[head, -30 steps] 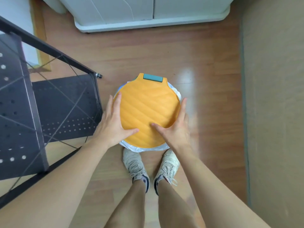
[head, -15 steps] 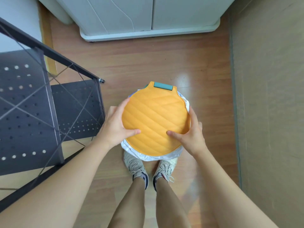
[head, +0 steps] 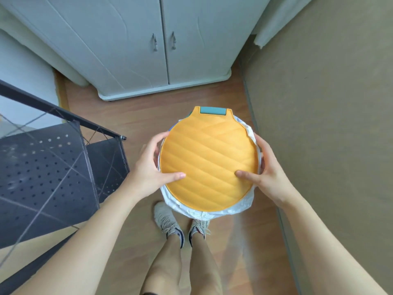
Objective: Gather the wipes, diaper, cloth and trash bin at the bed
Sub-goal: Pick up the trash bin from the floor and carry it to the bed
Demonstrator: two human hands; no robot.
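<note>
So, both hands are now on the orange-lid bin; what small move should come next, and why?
Probably carry the trash bin away toward the bed. The left hand and right hand already clasp its opposite sides with thumbs on the lid, and it appears raised above the shoes. No bed is in view here.

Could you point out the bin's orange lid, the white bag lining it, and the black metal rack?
orange lid (head: pixel 209 158), head view, middle of the ribbed top.
white bag (head: pixel 238 206), head view, crumpled edge below the lid.
black metal rack (head: pixel 42 167), head view, perforated shelf panel.
</note>
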